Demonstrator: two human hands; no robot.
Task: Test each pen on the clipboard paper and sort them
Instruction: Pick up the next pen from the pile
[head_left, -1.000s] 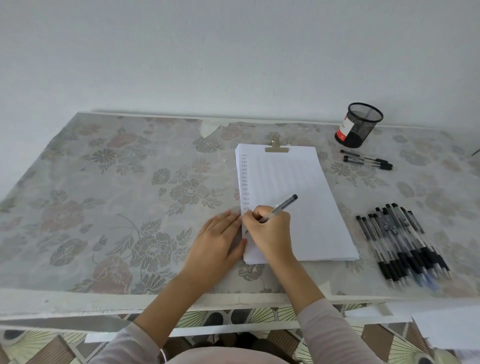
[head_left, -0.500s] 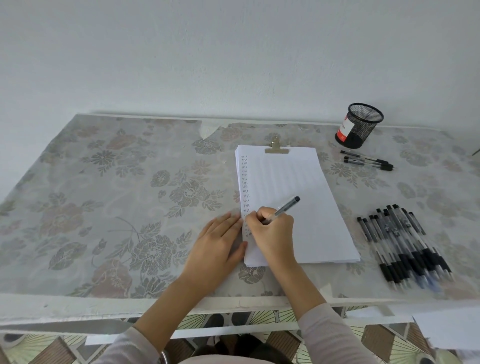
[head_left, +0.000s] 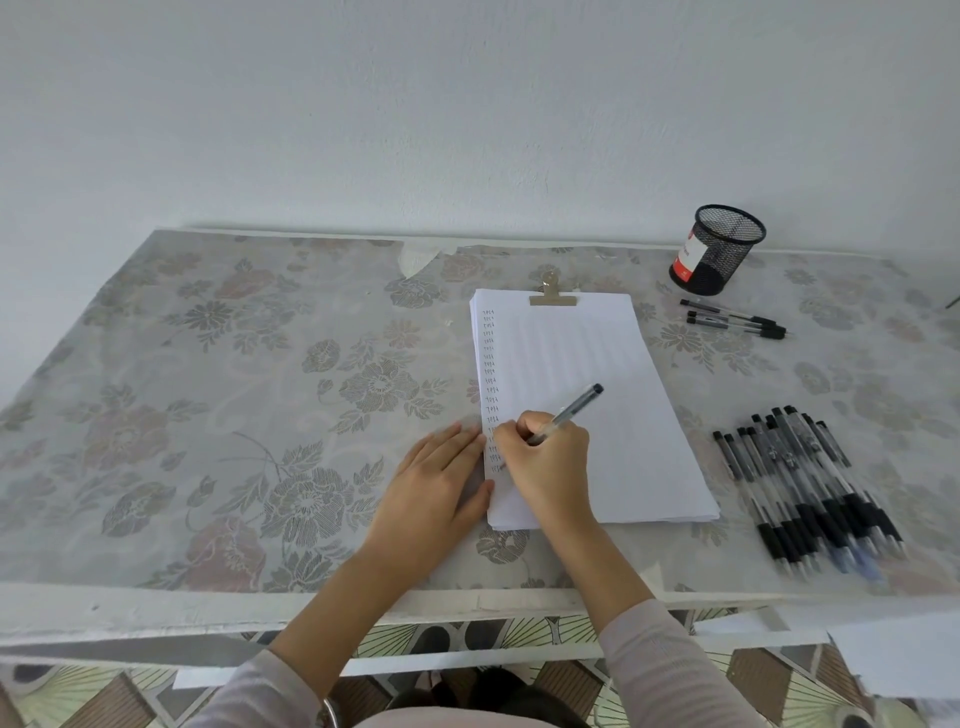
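Note:
A white paper stack (head_left: 597, 364) lies under a brass clip (head_left: 551, 298) in the middle of the table, with a column of small ink marks down its left margin. My right hand (head_left: 548, 462) grips a clear pen (head_left: 569, 411) with its tip on the paper's lower left, at the bottom of the column. Flat beside the paper's left edge, my left hand (head_left: 439, 483) presses down with straight fingers. To the right of the paper lies a pile of several black-grip pens (head_left: 805, 483). Three more pens (head_left: 735, 318) lie near a black mesh cup (head_left: 717, 249).
A floral cloth (head_left: 234, 415) covers the table, whose front edge (head_left: 208, 605) runs just below my forearms. The white wall (head_left: 467, 114) stands right behind the table. A white sheet (head_left: 898, 660) shows at the bottom right, below the table edge.
The pen tip has crept slightly down the left margin, adding marks to the column. My left hand has stayed in place beside the paper.

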